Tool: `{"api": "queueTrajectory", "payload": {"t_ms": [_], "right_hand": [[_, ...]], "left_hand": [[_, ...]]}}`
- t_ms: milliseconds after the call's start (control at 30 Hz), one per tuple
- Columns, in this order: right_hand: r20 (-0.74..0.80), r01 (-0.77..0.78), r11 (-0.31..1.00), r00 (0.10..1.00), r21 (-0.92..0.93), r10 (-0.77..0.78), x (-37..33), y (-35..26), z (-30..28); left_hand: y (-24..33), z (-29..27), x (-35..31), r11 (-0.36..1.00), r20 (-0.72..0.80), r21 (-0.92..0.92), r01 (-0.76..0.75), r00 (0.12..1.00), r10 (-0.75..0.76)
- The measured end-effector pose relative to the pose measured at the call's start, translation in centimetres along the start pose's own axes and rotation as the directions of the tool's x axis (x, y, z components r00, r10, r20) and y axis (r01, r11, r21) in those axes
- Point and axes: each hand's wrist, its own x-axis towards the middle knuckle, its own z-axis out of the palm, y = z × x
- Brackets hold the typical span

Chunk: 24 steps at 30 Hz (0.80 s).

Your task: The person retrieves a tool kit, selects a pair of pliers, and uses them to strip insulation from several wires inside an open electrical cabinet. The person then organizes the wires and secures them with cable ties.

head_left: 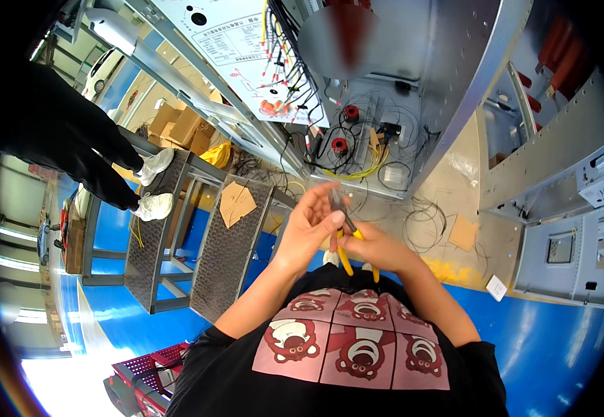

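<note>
Garment: black shirt (246, 397), lower centre of frame | Left sleeve (201, 358) and right sleeve (484, 368): short, black, plain | Front: pink printed panel (338, 335), divided by thin dark lines into rectangles, each bearing a reddish-brown cartoon bear (362, 360) | Left hand (312, 224): bare | Right hand (373, 248): bare

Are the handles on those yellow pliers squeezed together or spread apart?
Spread apart: the yellow handles have a gap between their lower ends. Whether the jaws are shut, I cannot tell.
</note>
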Motion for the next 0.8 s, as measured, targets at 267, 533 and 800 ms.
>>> {"api": "queueTrajectory", "payload": {"t_ms": [267,533,800], "right_hand": [[0.196,-0.153,0.985,0.971,0.085,0.135,-0.1,2.2,-1.4],[0.305,-0.242,0.965,0.931,0.099,0.202,1.4,3.4,-1.2],[0.215,-0.295,0.952,0.938,0.080,0.272,4.2,4.3,-0.2]], "left_hand": [[-2.1,-1.3,0.2,0.995,-0.047,0.002,0.097,0.994,-0.097],[-3.1,-5.2,0.6,0.981,0.057,-0.156,0.116,0.992,-0.109],[-2.4,-10.9,1.8,0.855,-0.103,0.510,-0.093,0.980,0.168]]}}
